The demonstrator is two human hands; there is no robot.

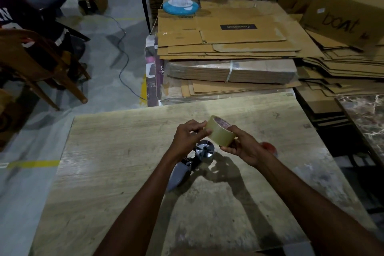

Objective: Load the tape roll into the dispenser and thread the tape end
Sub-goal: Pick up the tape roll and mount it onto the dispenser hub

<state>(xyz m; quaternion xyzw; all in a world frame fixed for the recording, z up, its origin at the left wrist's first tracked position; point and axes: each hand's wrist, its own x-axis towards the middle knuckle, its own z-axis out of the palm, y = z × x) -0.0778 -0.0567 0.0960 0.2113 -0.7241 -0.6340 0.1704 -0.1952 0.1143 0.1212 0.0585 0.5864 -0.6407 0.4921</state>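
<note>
Left fingertips (200, 125) pinch the rim of the tape roll (220, 131), apparently feeling for the loose end. The right hand (243, 147) curls round the roll's other side, so both hands hold it in the air above the dispenser (204, 150), which lies on the table (104, 151) nearer the far edge, its chrome spool bare. Best to free the end first — then check the unwind direction before seating the roll.

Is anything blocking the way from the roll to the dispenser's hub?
Nothing visible does. The left hand and right hand hold the roll close above the dispenser, whose hub shows bare beneath it.
</note>
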